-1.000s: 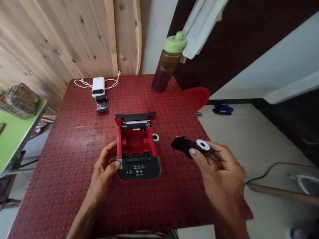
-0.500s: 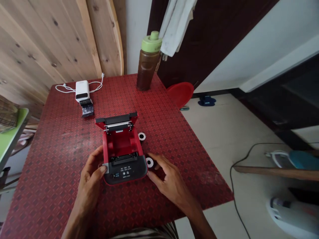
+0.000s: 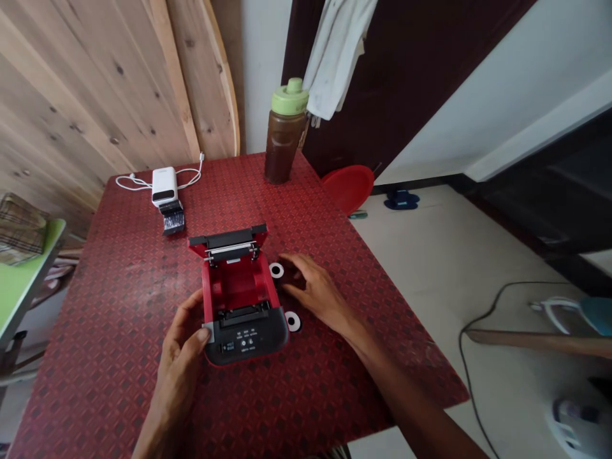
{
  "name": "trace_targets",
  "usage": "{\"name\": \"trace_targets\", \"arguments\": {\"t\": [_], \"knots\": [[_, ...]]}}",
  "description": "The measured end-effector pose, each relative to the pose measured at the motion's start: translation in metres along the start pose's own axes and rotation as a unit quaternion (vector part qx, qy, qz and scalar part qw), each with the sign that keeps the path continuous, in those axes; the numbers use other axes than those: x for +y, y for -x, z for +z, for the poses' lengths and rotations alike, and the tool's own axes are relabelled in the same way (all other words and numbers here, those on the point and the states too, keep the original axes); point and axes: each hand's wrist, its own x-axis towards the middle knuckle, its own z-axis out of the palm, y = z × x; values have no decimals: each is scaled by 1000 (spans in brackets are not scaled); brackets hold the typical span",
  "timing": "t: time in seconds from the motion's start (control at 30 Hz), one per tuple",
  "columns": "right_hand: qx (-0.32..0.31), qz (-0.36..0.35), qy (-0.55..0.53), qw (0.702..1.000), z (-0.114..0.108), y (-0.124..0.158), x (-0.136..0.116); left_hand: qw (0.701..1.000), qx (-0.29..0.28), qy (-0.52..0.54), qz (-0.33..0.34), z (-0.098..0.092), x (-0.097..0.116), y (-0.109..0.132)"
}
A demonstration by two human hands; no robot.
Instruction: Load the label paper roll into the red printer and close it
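Fingers (image 3: 195, 334) of the left hand (image 3: 178, 357) curled around the printer's front corner, an open red label printer (image 3: 238, 299) sitting mid-tabletop (image 3: 115, 319). Right hand (image 3: 318, 296) open and flat at about 3 o'clock, right by a white-cored spool (image 3: 276, 270), with a black roll (image 3: 292, 322) around 5 o'clock.

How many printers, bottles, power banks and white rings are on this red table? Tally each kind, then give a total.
Printers: 1
Bottles: 1
Power banks: 1
White rings: 2
Total: 5
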Motion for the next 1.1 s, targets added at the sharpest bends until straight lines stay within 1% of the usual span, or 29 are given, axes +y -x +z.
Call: {"name": "trace_targets", "arguments": {"t": [0.13, 0.27, 0.37, 0.47, 0.5, 0.57, 0.63, 0.7, 0.77, 0.83, 0.9, 0.97, 1.03, 1.1], "knots": [[-4, -23, -7, 1000, 12, -11, 0, 1000, 1, 13, 12, 2, -2, 0], [10, -15, -28, 999, 11, -10, -4, 1000, -10, 11, 17, -3, -4, -2], [55, 14, -41, 998, -6, -5, -8, 1000, -18, 7, 10, -8, -6, -2], [84, 26, -52, 995, -37, 7, -22, 1000, -28, 1, 9, -11, -7, -2], [80, 23, -61, 995, -48, 12, -30, 999, -30, 1, 11, -11, -8, -2], [51, 18, -97, 994, -66, 23, -50, 999, -28, 4, 16, -10, -8, -1], [-2, 20, -141, 990, -77, 30, -73, 1000, -22, 6, 20, -8, -7, 0], [-76, 21, -140, 987, -79, 32, -93, 999, -18, 6, 27, -6, -6, 1], [-148, 6, -76, 986, -72, 27, -109, 999, -24, 7, 29, -4, -4, 2], [-184, -38, 20, 982, -58, 18, -120, 999, -29, 10, 28, -2, -2, 2], [-188, -85, 123, 971, -37, 7, -128, 999, -27, 16, 27, -1, 0, 2], [-189, -113, 213, 952, -15, -2, -133, 999, -26, 21, 28, -1, 2, 2], [-193, -114, 284, 932, 3, -9, -137, 999, -30, 25, 31, -1, 3, 3], [-192, -107, 329, 919, 16, -12, -138, 999, -34, 26, 33, -1, 3, 3]]}}
